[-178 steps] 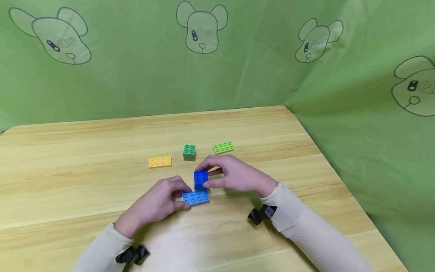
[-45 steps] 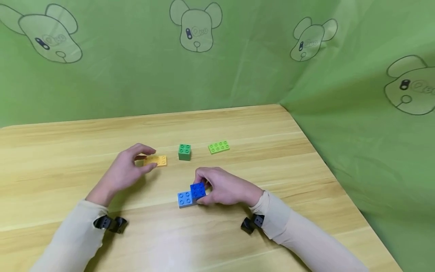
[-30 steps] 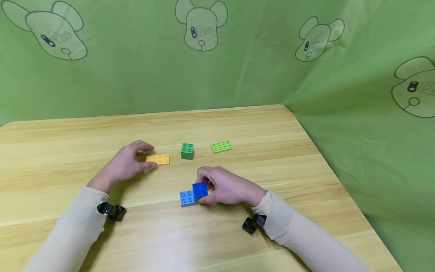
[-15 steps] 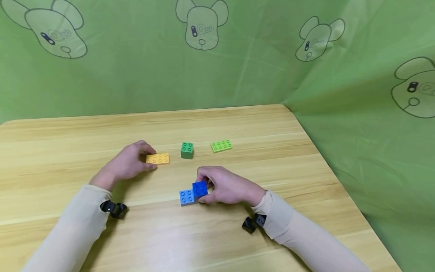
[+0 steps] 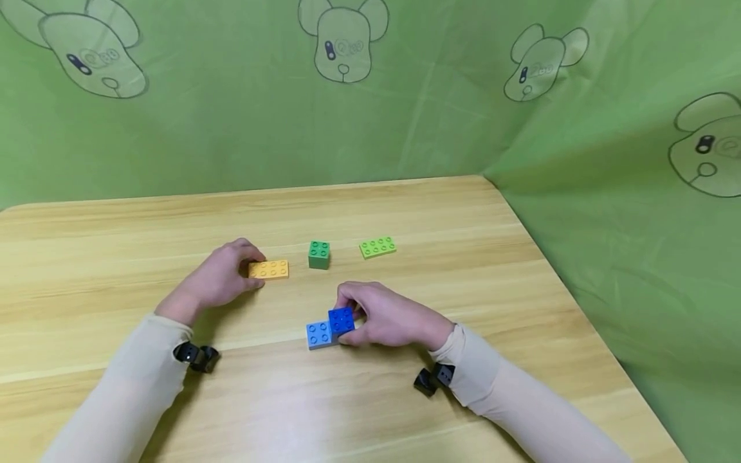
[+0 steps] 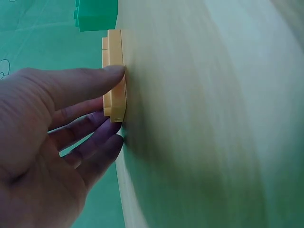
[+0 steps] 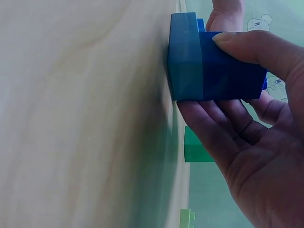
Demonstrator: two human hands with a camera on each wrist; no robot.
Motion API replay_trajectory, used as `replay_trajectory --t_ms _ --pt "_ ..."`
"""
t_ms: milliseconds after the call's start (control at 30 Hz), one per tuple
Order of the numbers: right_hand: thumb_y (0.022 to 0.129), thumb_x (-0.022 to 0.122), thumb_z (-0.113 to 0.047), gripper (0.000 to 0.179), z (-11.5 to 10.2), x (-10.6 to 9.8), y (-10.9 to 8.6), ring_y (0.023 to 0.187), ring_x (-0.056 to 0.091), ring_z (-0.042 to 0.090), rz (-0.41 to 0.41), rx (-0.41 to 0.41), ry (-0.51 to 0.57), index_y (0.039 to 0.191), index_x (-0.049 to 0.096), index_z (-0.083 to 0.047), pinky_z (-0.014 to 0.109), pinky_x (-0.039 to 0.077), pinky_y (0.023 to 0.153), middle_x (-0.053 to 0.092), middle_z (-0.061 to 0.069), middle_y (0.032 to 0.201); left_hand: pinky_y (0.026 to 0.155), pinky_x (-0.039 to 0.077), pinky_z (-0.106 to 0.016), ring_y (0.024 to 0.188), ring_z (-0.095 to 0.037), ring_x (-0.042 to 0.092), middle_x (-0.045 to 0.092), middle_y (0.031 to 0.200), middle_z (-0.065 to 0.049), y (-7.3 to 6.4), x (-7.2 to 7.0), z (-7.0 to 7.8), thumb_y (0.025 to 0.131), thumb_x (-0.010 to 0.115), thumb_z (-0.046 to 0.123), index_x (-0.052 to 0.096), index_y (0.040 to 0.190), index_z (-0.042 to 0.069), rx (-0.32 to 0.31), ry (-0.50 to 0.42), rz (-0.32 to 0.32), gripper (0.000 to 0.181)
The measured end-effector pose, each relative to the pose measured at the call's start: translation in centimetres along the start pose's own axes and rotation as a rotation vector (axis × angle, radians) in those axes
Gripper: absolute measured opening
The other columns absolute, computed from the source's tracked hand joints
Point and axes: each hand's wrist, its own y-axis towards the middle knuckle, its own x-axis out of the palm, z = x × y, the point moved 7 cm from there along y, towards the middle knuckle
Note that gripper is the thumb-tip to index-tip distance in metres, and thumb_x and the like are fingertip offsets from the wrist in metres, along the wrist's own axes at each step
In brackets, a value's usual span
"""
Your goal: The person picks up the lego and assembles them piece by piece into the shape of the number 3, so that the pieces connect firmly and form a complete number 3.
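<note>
The dark blue block (image 5: 341, 320), at right atop the light blue plate (image 5: 318, 335), is pinched by the right hand (image 5: 390, 315), presumably for steadiness. Farther left on the table (image 5: 417, 431), the yellow plate (image 5: 274, 269) is edge-pinched by the left hand (image 5: 214, 280), perhaps to free its top.

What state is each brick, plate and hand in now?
left hand: gripping one end of the yellow plate
right hand: gripping the dark blue brick
yellow plate: studs up, held
dark blue brick: on the right half of the light blue plate
light blue plate: four left studs bare
green brick: standing alone, studs up
lime plate: flat, studs up
</note>
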Motion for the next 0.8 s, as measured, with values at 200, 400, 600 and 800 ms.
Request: replay_trajectory --t_ms 200,400,600,800 --pt "0.080 0.083 -0.014 0.030 0.0 0.0 0.1 0.084 0.056 0.018 -0.003 -0.003 0.012 0.093 0.056 -0.014 0.028 0.049 0.069 0.059 -0.003 0.091 0.097 0.045 -0.052 0.104 -0.035 0.055 0.059 0.112 -0.018 0.1 -0.2 -0.1 0.083 0.076 0.002 0.065 0.112 -0.007 -0.003 0.008 0.020 0.032" --pt "0.081 0.083 -0.015 0.030 0.1 0.0 0.1 0.083 0.055 0.018 -0.006 0.000 0.012 0.094 0.056 -0.014 0.027 0.048 0.067 0.058 -0.003 0.090 0.087 0.048 -0.048 0.094 -0.030 0.057 0.064 0.106 -0.016 -0.1 -0.5 -0.5 0.084 0.076 0.004 0.065 0.113 -0.006 -0.052 -0.025 0.018 0.033" --pt "0.081 0.083 -0.016 0.030 0.3 0.1 0.1 0.083 0.055 0.019 -0.006 0.004 0.008 0.094 0.056 -0.015 0.026 0.047 0.066 0.057 -0.002 0.090 0.091 0.049 -0.050 0.101 -0.033 0.059 0.064 0.111 -0.018 -0.6 -0.8 -0.7 0.085 0.076 0.007 0.065 0.117 -0.004 -0.082 -0.069 0.003 0.036" --pt "0.081 0.083 -0.016 0.030 0.3 0.2 0.1 0.084 0.055 0.018 -0.008 0.006 0.013 0.095 0.056 -0.014 0.027 0.048 0.067 0.057 -0.002 0.091 0.092 0.050 -0.049 0.104 -0.033 0.061 0.064 0.114 -0.018 -1.0 -1.1 -0.7 0.086 0.076 0.008 0.065 0.119 -0.005 -0.082 -0.092 0.007 0.037"
